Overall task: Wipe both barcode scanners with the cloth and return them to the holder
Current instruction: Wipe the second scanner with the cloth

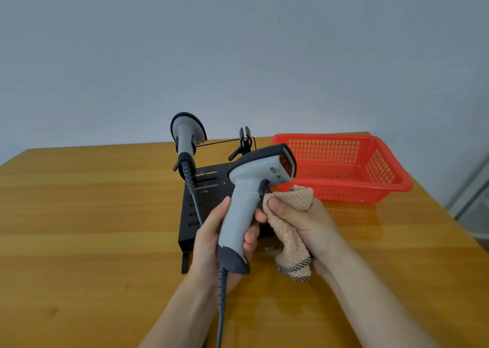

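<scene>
Two-handed: wrapped fingers of left hand [210,239] round scanner [244,199]; pinched bunched cloth [289,239] in right hand [312,223], beside scanner.

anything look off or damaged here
Only one small thing: the black holder has pale specks and scuffs around the slots of its base plate. They could be dust or chipped paint; I cannot tell which. Otherwise nothing stands out: the left hand grips one scanner, and the other scanner hangs in the holder.
</scene>
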